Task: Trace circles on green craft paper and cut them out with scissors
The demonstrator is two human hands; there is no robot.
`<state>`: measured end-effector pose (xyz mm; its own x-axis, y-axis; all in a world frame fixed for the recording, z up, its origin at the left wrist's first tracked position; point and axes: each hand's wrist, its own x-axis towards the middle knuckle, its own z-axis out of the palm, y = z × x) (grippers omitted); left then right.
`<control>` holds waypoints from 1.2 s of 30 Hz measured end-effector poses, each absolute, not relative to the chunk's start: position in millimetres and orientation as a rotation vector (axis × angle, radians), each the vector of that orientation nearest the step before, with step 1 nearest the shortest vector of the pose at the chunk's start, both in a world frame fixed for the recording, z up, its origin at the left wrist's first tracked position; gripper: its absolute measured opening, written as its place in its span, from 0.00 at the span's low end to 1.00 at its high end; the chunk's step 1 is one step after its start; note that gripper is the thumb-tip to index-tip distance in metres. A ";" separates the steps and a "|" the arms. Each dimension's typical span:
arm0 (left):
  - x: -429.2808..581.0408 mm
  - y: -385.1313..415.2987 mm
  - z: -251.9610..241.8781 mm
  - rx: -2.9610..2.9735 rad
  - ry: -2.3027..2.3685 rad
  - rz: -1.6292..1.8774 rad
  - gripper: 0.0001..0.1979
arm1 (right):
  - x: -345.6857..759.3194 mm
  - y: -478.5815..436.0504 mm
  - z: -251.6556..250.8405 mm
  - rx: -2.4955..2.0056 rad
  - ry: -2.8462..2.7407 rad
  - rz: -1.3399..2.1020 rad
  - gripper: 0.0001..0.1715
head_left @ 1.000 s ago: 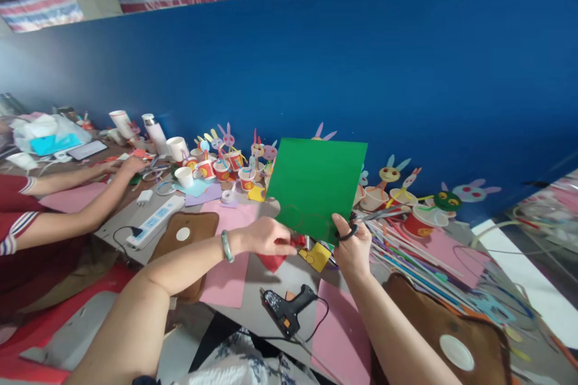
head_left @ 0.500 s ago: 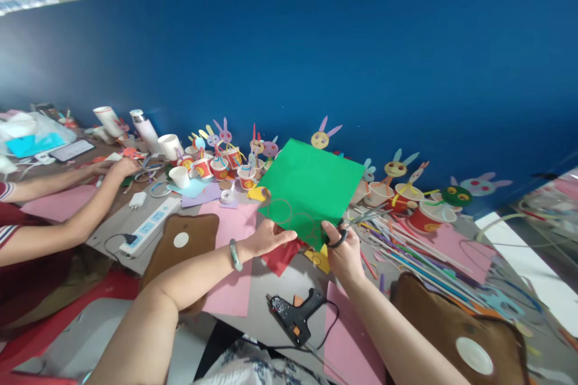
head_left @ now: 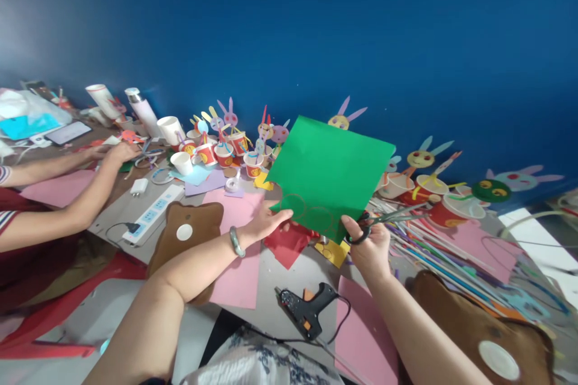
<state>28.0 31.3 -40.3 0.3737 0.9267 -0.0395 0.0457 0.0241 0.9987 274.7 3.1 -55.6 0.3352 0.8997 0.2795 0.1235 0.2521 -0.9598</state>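
Note:
A green sheet of paper (head_left: 334, 168) with circles drawn along its lower edge is held up above the table. My left hand (head_left: 267, 221), closed, pinches the sheet's lower left corner between thumb and fingers. My right hand (head_left: 369, 246) grips a pair of scissors (head_left: 397, 215) with dark handles, its blades pointing right. The right thumb also presses on the sheet's lower right corner. Beneath the sheet lie red paper (head_left: 288, 245) and yellow paper (head_left: 333, 252) with drawn circles. A black glue gun (head_left: 302, 311) rests on the table nearer to me.
Paper cups with rabbit figures (head_left: 253, 162) line the blue partition (head_left: 289, 42). Coloured pipe cleaners (head_left: 442, 258) lie at right, near a brown cushion (head_left: 483, 325). A power strip (head_left: 153, 216) sits at left. Another person's hand (head_left: 124, 151) works at far left.
The view has shifted, and the green sheet and both hands appear further right. The scissors' blades now show clear of the sheet. Both hands keep their hold.

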 end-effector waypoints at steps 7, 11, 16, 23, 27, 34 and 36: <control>31.1 30.9 -40.5 1.498 0.880 0.911 0.20 | 277.4 2.7 -52.1 -1.241 -1.066 0.587 0.17; 33.2 29.6 -40.6 1.466 0.860 0.931 0.18 | 273.6 -0.2 -45.3 -1.295 -1.065 0.538 0.19; 35.0 26.7 -42.2 1.460 0.828 0.991 0.16 | 268.4 -3.5 -39.7 -1.320 -1.040 0.491 0.20; 36.0 32.4 -53.7 1.456 0.822 0.985 0.14 | 268.0 -0.8 -42.9 -1.370 -1.054 0.471 0.18; 32.8 45.6 -62.7 1.599 0.918 1.010 0.16 | 271.2 5.5 -53.0 -1.427 -1.049 0.553 0.17; 31.4 52.6 -66.7 1.485 0.853 0.941 0.23 | 270.0 6.9 -59.3 -1.473 -1.124 0.565 0.17; 31.6 52.5 -64.4 1.435 0.882 1.035 0.25 | 266.0 5.1 -60.3 -1.473 -1.199 0.560 0.16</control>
<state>31.6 52.5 -64.4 0.3403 0.9326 0.1200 -0.0294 -0.1170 0.9927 266.0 5.1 -60.3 0.3756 0.8892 0.2611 0.3702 0.1143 -0.9219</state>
